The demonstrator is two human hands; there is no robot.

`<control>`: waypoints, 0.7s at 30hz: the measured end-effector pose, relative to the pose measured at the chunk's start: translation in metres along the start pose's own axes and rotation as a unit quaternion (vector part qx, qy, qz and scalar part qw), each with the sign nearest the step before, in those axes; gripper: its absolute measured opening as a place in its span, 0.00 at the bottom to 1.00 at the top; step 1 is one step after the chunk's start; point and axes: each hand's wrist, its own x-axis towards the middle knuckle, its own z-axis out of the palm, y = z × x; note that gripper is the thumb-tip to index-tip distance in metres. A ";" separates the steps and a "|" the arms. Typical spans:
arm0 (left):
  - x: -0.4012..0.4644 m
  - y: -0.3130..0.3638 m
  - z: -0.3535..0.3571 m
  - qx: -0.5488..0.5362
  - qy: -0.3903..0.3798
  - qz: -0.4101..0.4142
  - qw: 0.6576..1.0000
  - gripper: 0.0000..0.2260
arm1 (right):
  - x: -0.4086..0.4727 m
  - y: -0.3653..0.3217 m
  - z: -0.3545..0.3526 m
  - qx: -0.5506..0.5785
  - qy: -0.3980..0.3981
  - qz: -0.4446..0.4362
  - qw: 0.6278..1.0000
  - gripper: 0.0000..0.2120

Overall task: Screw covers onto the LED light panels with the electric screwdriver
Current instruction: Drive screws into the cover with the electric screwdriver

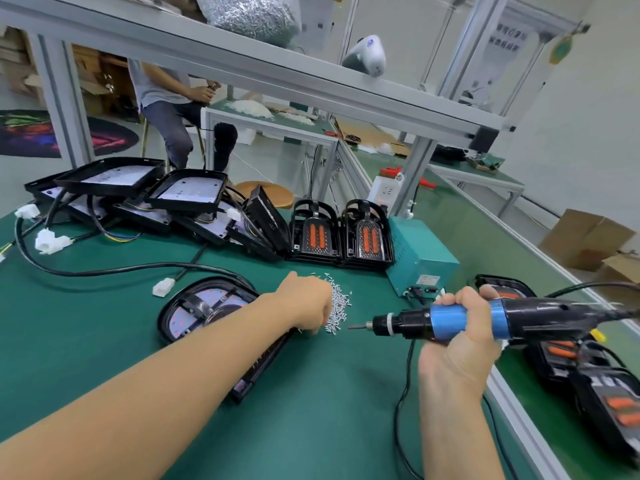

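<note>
Fingers, right hand [460, 337]: curled round the blue grip of the electric screwdriver [450, 320], which lies level with its bit pointing left toward the screws.
Fingers, left hand [308, 303]: bent down into the pile of screws [339, 306]; whether they pinch one cannot be told, since the back of the hand hides the tips.
LED light panel [204, 306]: flat on the counter just left of the left hand, partly under the forearm, its black cover strip across the lit face.
Unfinished housings [138, 188]: black trays stacked loosely at the far left, cables and white plug connectors [52, 240] trailing from them.
Finished lights [341, 233]: two stacks with orange lenses, standing side by side beside the teal power supply [420, 258].
More lights [595, 375]: piled along the right edge, beyond the aluminium rail.
Bag on the shelf [249, 12]: clear, full of silvery screws.
Counter [311, 410]: green mat.
Room: aluminium frame overhead, cardboard boxes [588, 237] on the floor at right, a seated person [173, 105] at another bench behind.
</note>
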 end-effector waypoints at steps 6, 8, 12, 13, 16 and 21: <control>0.007 0.007 0.008 0.064 -0.012 -0.008 0.998 0.07 | -0.001 -0.004 -0.002 -0.001 -0.013 0.001 1.000 0.13; 0.009 0.008 0.009 0.078 -0.006 -0.009 0.997 0.04 | -0.002 -0.006 -0.002 -0.004 -0.016 -0.002 1.000 0.13; 0.008 0.012 0.014 0.098 0.024 -0.013 0.995 0.17 | -0.003 -0.007 -0.002 -0.005 -0.016 0.004 1.000 0.13; 0.008 0.012 0.015 0.101 0.032 -0.013 0.994 0.17 | -0.003 -0.007 -0.002 -0.005 -0.014 0.005 1.000 0.13; 0.006 0.013 0.016 0.105 0.041 -0.011 0.994 0.16 | -0.004 -0.007 -0.002 -0.002 -0.016 0.012 1.000 0.13; 0.002 0.012 0.019 0.087 0.054 -0.003 0.995 0.13 | -0.006 -0.007 -0.001 -0.007 -0.013 0.008 1.000 0.13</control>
